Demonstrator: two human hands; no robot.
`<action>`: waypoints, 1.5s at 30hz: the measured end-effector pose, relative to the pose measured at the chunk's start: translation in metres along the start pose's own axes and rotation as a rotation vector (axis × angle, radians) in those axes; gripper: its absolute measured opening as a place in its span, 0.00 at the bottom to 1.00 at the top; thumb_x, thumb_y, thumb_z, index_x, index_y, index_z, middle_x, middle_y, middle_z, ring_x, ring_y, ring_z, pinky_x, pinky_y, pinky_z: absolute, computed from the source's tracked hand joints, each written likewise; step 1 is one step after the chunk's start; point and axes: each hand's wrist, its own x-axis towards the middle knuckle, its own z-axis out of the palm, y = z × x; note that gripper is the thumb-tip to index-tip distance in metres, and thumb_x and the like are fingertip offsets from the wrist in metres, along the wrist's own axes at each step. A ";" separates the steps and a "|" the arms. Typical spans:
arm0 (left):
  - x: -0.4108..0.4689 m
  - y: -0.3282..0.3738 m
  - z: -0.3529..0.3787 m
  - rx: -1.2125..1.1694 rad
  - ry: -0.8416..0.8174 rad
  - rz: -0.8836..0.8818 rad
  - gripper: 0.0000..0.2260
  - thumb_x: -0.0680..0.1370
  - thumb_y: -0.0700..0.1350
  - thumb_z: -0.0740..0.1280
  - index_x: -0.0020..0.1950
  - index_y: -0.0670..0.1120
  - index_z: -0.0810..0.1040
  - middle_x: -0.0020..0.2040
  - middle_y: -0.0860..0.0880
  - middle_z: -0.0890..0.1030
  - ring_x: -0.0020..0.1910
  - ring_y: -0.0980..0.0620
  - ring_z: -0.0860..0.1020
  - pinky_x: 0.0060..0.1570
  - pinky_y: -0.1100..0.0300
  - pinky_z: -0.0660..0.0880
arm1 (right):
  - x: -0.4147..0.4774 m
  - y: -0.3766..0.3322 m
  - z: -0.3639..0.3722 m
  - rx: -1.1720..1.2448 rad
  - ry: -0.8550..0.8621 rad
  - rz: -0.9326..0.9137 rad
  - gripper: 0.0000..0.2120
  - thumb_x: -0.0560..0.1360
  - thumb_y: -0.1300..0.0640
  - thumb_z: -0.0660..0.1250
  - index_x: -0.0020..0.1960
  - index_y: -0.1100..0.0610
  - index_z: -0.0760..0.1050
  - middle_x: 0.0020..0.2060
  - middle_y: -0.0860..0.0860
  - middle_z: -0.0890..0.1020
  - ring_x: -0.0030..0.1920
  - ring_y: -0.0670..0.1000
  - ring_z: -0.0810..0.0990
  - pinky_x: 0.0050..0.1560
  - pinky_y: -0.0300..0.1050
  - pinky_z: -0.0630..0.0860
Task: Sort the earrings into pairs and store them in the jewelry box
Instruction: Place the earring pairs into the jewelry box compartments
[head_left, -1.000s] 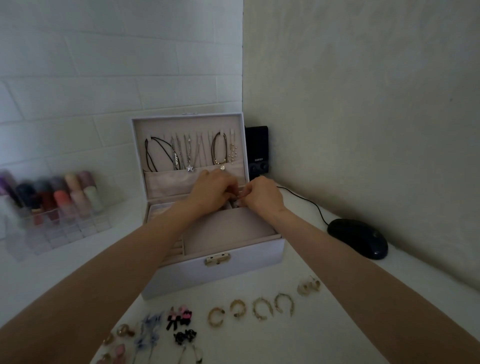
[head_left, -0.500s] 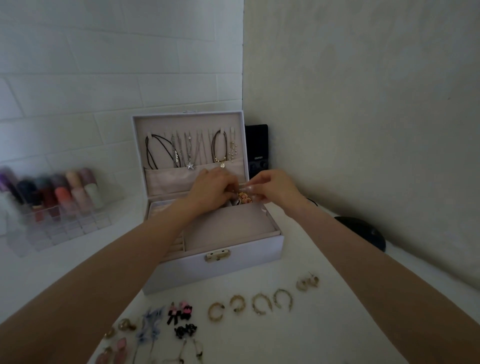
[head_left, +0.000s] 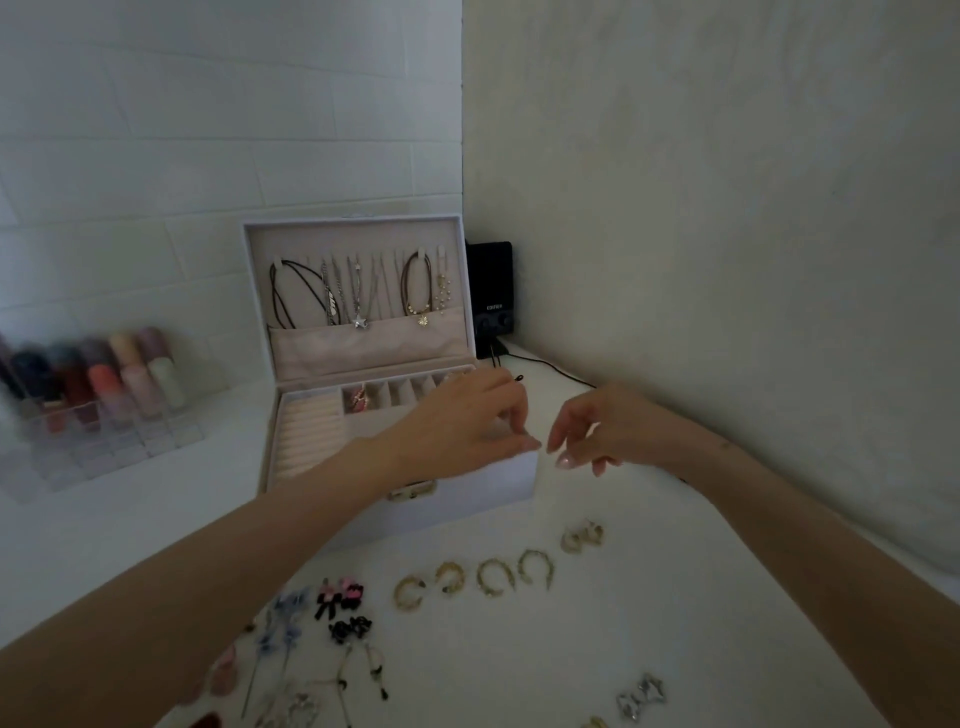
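Note:
The white jewelry box (head_left: 483, 493) stands open at the back of the table, with necklaces hanging in its raised lid (head_left: 358, 244). A pink and gold earring pair (head_left: 358, 399) lies in one back compartment. My left hand (head_left: 467, 431) hovers over the box's front right part, fingers loosely curled, holding nothing. My right hand (head_left: 597, 431) hangs just right of the box, also with nothing in it. On the table in front lie a row of gold hoop earrings (head_left: 493, 577), pink and black bow earrings (head_left: 340, 597), blue flower earrings (head_left: 285, 618) and silver star earrings (head_left: 641, 696).
A clear organiser of nail polish bottles (head_left: 104, 405) stands at the left. A black speaker (head_left: 491, 296) sits behind the box in the corner, its cable (head_left: 556, 369) running right along the wall. The right wall is close to my right arm.
Both hands have drawn back from the box's back compartments toward its front right corner. The small earring seen between the fingers half a second ago is no longer in them.

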 end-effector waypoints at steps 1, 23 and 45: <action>0.000 0.003 0.002 -0.014 -0.006 0.010 0.15 0.72 0.61 0.59 0.43 0.49 0.73 0.48 0.52 0.76 0.48 0.54 0.73 0.50 0.57 0.71 | -0.001 0.002 0.001 -0.010 -0.004 -0.004 0.07 0.67 0.63 0.75 0.40 0.54 0.79 0.32 0.50 0.79 0.26 0.43 0.76 0.27 0.33 0.67; 0.000 0.062 0.051 0.278 -0.202 -0.028 0.19 0.67 0.64 0.68 0.46 0.50 0.83 0.61 0.53 0.72 0.65 0.54 0.64 0.71 0.48 0.42 | -0.024 0.026 0.022 -0.173 -0.223 0.087 0.12 0.66 0.63 0.76 0.37 0.50 0.75 0.33 0.46 0.78 0.32 0.43 0.77 0.34 0.32 0.73; -0.009 0.046 0.023 -0.138 0.192 -0.064 0.10 0.76 0.49 0.65 0.45 0.43 0.78 0.51 0.49 0.76 0.46 0.57 0.74 0.46 0.63 0.73 | -0.030 0.010 0.010 0.489 0.103 -0.087 0.05 0.73 0.64 0.69 0.46 0.66 0.81 0.39 0.62 0.84 0.40 0.54 0.84 0.43 0.42 0.81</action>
